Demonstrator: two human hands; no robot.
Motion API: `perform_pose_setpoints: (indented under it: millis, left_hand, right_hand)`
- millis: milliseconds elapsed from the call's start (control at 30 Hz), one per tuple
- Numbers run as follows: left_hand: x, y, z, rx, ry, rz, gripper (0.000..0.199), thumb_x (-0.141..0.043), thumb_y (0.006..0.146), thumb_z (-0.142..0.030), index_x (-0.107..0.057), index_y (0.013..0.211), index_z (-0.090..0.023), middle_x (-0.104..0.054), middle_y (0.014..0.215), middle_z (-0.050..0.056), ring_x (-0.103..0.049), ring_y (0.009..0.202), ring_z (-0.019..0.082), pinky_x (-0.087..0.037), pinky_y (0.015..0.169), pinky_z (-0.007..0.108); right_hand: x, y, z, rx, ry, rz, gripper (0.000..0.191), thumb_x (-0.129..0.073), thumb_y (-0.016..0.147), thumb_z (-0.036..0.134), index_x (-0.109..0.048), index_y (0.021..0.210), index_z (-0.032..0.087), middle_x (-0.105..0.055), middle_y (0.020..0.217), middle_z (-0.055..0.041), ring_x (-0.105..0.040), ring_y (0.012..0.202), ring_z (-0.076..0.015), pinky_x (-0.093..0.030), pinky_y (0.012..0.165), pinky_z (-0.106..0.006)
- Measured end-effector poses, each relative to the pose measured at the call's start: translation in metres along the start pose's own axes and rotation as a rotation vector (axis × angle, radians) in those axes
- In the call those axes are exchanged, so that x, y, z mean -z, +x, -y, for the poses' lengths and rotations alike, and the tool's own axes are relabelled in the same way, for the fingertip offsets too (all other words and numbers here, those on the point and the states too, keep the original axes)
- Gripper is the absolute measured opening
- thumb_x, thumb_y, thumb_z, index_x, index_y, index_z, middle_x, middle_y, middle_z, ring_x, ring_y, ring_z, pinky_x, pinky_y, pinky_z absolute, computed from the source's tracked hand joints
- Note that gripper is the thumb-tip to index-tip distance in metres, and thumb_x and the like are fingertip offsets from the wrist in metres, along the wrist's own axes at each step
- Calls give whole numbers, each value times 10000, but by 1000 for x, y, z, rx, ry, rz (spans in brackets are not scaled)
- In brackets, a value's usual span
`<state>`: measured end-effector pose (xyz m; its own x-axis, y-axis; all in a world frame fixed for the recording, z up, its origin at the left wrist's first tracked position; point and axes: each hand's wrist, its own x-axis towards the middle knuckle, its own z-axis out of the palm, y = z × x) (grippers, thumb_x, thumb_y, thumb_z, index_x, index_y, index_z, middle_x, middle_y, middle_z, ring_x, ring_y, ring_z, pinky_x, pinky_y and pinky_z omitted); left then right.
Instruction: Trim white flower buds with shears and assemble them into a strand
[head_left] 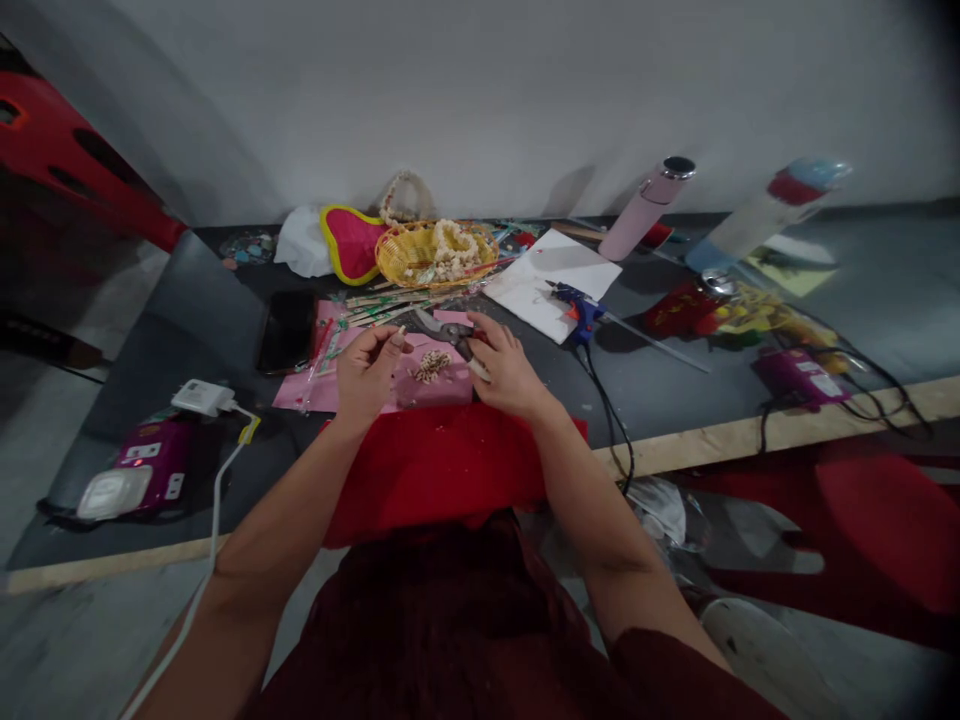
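My right hand point(511, 370) is wrapped round the handles of a pair of pruning shears point(448, 330), whose blades point left. Pinched between the thumb and fingers of my left hand point(367, 372) is a small pale stick piece point(402, 330), close to the blade tips. Below the shears, a heap of small cut pieces point(432, 367) lies on a pink sheet point(409, 396). Just behind my hands are several thin sticks with green bits point(390, 303). A red cloth point(442, 460) hangs at the table edge under my wrists.
A wicker basket point(394, 262) with pale beaded strands stands behind. Left are a phone point(288, 330) and a purple power socket point(154, 460). To the right are a blue glue gun point(582, 310) on white board point(536, 315), its cable, a pink flask point(637, 220) and a can point(679, 308).
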<state>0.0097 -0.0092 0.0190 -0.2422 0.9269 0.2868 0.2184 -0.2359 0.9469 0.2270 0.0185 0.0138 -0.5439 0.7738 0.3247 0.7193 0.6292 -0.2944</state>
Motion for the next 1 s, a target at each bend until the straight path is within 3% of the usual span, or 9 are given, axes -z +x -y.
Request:
perform_pose_setpoints:
  millis: [400, 800, 1000]
  left_hand:
    - [0, -2, -3, -7, -2, 110, 212, -593, 846, -366, -670, 801, -174, -694, 747, 19, -598, 676, 114, -454, 606, 218]
    - [1, -2, -8, -22, 33, 125, 205, -597, 832, -331, -674, 757, -156, -687, 707, 19, -572, 624, 107, -403, 547, 205]
    - [1, -4, -10, -44, 59, 121, 191, -593, 831, -302, -675, 733, -159, -668, 661, 14, -537, 562, 97, -371, 506, 203]
  right_hand:
    - [-7, 1, 9, 19, -50, 62, 420, -500, 770, 162, -556, 1184, 204, -334, 1497, -79, -421, 1186, -328, -423, 895, -477]
    - [-8, 2, 7, 18, -9, 41, 324, -503, 801, 209, -567, 1118, 194, -428, 1430, -88, -463, 1170, -305, -431, 907, -459]
    - [-12, 5, 7, -89, 57, -2, 698, -554, 774, 285, -318, 1407, 109, -457, 1391, -180, -463, 1221, -313, -422, 956, -454]
